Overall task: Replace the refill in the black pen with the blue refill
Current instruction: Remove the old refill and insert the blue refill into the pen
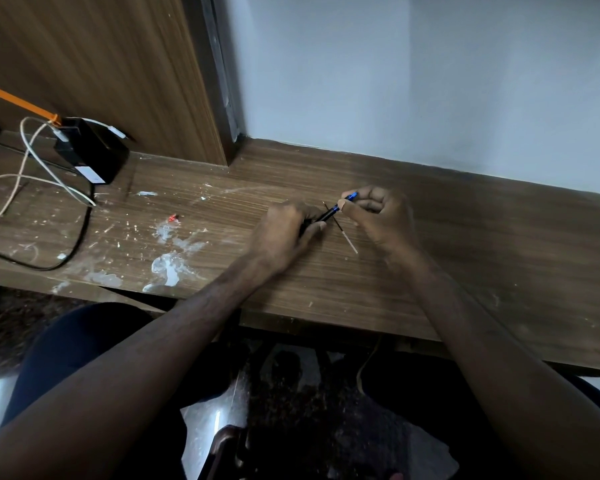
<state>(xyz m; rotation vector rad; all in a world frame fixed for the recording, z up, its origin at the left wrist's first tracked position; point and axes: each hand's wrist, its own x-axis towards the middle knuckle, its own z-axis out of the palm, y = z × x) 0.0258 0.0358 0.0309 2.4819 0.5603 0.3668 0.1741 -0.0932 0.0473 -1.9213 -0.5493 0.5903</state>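
Both hands meet over the middle of the wooden desk (pixel 465 244). My left hand (pixel 284 230) is closed around the black pen barrel (pixel 323 216), which points up and to the right. My right hand (pixel 378 213) pinches a blue pen part (pixel 347 199) that lines up with the barrel's open end; whether the two touch I cannot tell. A thin refill (pixel 345 239), dark at one end and pale at the other, lies flat on the desk just below and between the hands.
A black charger box (pixel 94 150) with white cables (pixel 32 168) and a black cable (pixel 80 233) sits at the left. An orange strip (pixel 21 102) leans on the wooden panel. A small red piece (pixel 174 218) lies among white paint stains (pixel 168 268). A white wall rises behind.
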